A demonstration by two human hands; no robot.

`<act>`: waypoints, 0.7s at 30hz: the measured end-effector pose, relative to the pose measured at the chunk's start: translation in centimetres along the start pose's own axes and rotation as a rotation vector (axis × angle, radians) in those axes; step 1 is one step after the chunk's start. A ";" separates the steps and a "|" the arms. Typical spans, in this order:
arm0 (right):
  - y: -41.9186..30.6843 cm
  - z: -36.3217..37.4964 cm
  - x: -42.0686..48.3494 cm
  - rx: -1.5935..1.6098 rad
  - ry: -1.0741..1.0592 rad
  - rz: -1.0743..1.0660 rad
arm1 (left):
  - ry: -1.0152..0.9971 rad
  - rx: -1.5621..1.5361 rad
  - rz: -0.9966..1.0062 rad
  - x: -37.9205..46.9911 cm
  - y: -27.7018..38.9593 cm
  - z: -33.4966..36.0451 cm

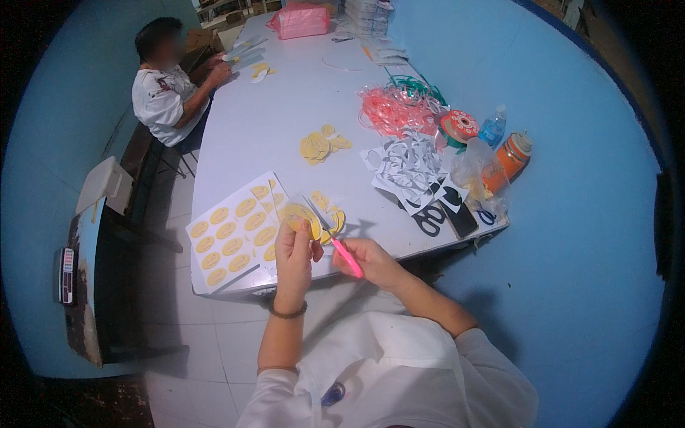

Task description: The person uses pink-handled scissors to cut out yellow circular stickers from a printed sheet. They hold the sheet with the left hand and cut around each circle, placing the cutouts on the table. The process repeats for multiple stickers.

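Note:
My left hand [298,246] pinches a piece of paper printed with a yellow oval label [299,216], held over the table's near edge. Pink-handled scissors [347,255] are in my right hand [369,261], their blades at the right side of that label. Whether the blades are closed on the paper is hard to tell. Several cut yellow labels [336,220] lie just behind the scissors. To the left, white sheets [206,277] printed with rows of yellow ovals lie at the table corner. Farther in is a loose pile of cut yellow ovals [316,147].
White paper offcuts [406,166] are heaped at right, near black-handled scissors [428,220] and a dark phone [460,218]. Behind them are pink ribbon [393,109], a ribbon spool [460,125], a plastic bottle [493,127] and an orange flask [508,160]. Another person [166,101] sits at the left side.

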State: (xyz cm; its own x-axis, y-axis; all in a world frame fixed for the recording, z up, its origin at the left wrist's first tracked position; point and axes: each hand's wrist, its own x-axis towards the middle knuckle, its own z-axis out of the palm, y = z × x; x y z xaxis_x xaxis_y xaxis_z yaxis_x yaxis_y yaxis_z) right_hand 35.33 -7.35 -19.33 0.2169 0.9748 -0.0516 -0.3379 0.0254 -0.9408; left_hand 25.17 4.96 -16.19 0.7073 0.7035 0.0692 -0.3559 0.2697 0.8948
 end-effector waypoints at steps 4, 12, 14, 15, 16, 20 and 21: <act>-0.3 0.0 -0.1 -0.041 0.059 0.029 | -0.003 0.004 -0.035 -0.1 0.4 -0.4; -1.0 -0.6 0.1 -0.044 -0.016 0.004 | -0.136 0.061 -0.043 -0.1 1.1 -0.8; -1.2 -0.6 0.1 -0.041 -0.018 -0.006 | -0.159 0.083 -0.055 -0.1 1.2 -0.9; -1.3 -0.6 0.1 -0.046 0.001 0.001 | -0.167 0.097 -0.061 -0.1 1.3 -1.0; -1.4 -0.6 0.0 -0.040 0.010 0.007 | -0.177 0.105 -0.076 -0.1 1.6 -1.2; -1.7 -0.8 0.1 -0.059 0.015 0.018 | -0.217 0.094 -0.121 -0.2 2.3 -1.5; -1.7 -0.8 0.2 -0.052 -0.010 0.001 | -0.232 0.131 -0.134 -0.2 2.5 -1.5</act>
State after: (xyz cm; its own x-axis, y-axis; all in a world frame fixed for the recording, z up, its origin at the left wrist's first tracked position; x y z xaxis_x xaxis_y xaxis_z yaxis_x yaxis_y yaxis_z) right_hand 36.66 -7.42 -17.98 0.2073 0.9770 -0.0490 -0.2903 0.0136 -0.9568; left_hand 23.23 6.50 -14.68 0.8685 0.4946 0.0322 -0.1787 0.2520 0.9511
